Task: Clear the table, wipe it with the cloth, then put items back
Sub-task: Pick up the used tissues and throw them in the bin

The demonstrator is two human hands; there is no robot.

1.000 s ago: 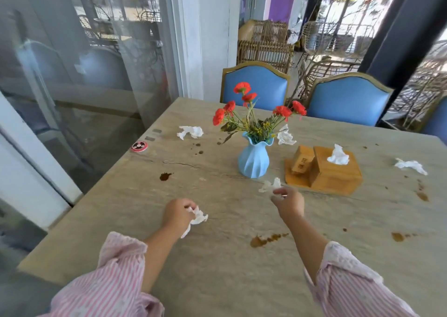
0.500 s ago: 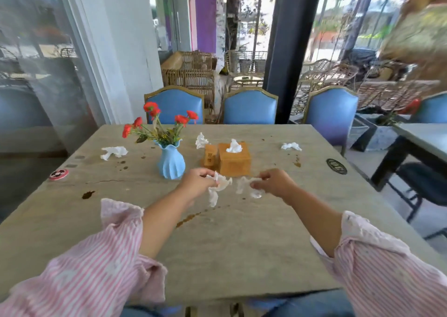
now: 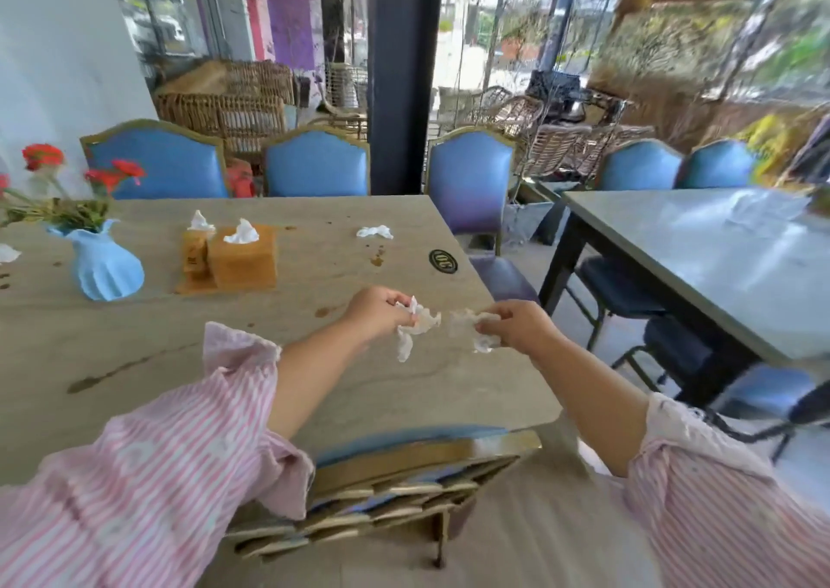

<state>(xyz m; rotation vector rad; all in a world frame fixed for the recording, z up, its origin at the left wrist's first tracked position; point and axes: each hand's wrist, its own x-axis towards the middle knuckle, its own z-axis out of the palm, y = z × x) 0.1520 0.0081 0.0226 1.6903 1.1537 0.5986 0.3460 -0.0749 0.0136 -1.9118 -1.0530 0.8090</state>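
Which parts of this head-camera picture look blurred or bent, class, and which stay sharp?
Head view: the right background and neighbouring table are smeared by motion blur; the near chair back breaks into stepped ghost copies; wide-angle bending curves the frame's edges. Both hands, left hand and right hand, and the tissue box read fairly clearly.

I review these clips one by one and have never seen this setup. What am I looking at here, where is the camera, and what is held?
The one picture comes from a camera worn on a person's head, looking down at their bare hands. The left hand and right hand each hold a crumpled white tissue above the beige stone table. On it stand a ribbed blue vase of red flowers and a wooden tissue box; another crumpled tissue and brown stains remain.
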